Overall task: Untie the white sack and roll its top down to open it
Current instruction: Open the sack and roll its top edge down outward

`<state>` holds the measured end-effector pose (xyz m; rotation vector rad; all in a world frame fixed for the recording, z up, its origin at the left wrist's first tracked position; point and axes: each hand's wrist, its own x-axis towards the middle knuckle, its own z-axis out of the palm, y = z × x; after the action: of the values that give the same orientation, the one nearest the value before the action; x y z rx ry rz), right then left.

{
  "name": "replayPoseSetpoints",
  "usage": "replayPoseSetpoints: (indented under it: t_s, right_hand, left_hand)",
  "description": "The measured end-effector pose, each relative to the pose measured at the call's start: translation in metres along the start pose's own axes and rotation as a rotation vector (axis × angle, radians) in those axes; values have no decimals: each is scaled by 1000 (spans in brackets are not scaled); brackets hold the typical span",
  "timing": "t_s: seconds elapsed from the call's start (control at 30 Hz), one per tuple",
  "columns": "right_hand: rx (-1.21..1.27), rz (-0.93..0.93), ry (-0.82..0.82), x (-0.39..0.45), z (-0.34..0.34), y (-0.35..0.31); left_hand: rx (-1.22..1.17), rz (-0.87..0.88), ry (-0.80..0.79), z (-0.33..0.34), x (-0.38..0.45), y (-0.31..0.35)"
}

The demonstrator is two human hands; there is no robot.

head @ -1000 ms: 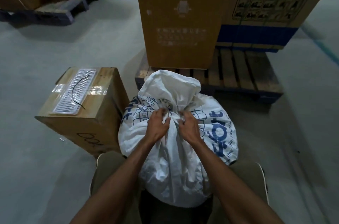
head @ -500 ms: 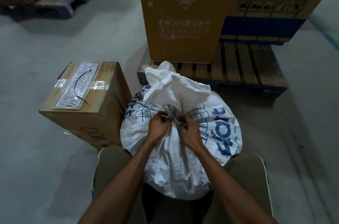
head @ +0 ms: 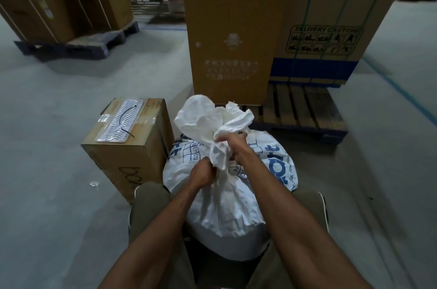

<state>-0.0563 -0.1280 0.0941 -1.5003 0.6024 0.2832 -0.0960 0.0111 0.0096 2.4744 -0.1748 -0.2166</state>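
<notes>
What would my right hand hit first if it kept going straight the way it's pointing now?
Probably the bunched top of the white sack that the right hand grips. Past that stands the tall cardboard box on the pallet, though depth is unclear.

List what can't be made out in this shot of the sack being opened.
- Tie on the white sack, head view: hidden behind the left hand, the right hand and bunched fabric; tied or undone, cannot tell.
- Sack contents: hidden by the gathered top.
- Sack's blue lettering: partly hidden by the right forearm and folds.
- Handwriting on the small cardboard box: dim, cut off by the knee.
- Tall carton: small print blurred.
</notes>
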Motion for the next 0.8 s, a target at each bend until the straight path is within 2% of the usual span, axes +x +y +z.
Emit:
replayPoseSetpoints:
  t_s: [0.07, 0.1, 0.17, 0.23, 0.27, 0.33, 0.43, 0.6, 0.8]
  right_hand:
    - [-71, -35, 23, -9, -1, 2]
    - [-100, -52, 37, -12, -4, 5]
    - [-157, -67, 46, -16, -11, 12]
    - [-193, -73, 53, -17, -19, 21]
    - [-210, -78, 59, -20, -23, 23]
    - [-228, -97, 67, -19, -28, 25]
    - [-221, -129, 34, -40, -29, 14]
    - [-365, -137, -14, -64, -42, 1]
    - [-632, -256, 108, -49, -48, 13]
  left_hand:
    - [-107, -50, 21, -10, 0, -10]
    - [-227, -99, 103, -16, 0, -12]
    - [-414, -179, 365, -31, -2, -15]
    - [-305, -62, 634, -45, -7, -9]
    - [-211, 46, 690, -50, -9, -5]
    - [-13, 243, 645, -58, -7, 7]
    - [205, 298, 461, -58, 8, 17]
    - [249, 284, 302, -59, 28, 38]
    - [246, 307, 160, -62, 49, 62]
